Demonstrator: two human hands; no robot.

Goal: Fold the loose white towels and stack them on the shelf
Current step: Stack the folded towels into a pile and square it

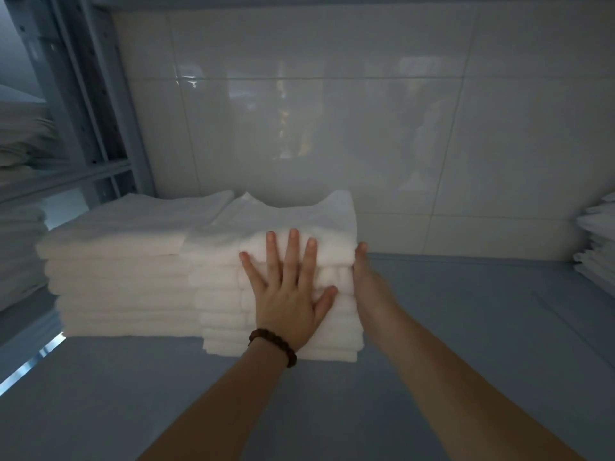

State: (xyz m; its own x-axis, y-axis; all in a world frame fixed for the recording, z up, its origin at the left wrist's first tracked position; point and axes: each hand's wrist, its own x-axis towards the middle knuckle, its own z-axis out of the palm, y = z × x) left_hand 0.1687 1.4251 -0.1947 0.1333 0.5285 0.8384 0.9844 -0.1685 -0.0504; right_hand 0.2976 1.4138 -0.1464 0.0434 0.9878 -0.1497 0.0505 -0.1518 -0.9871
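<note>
On the flat blue-grey shelf board (466,327) two stacks stand side by side, touching. The taller stack of folded white terry towels (283,217) stands to the right and nearer the front edge. The wider stack of folded white towels (123,277) stands on its left. Behind both is the glossy white tiled wall (332,111).

The left hand (289,294) lies flat on the front face of the taller stack, and the right hand (366,281) lies against its right side.

At the shelf's far right, well apart, sits a pile of folded white linen (599,247). To the left, beyond the perforated grey metal upright (90,94), folded white cloths (20,134) lie on neighbouring shelves.

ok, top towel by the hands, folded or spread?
Folded: the top towel shows a rounded fold edge, sitting on the stack with the left hand flat against it.
</note>
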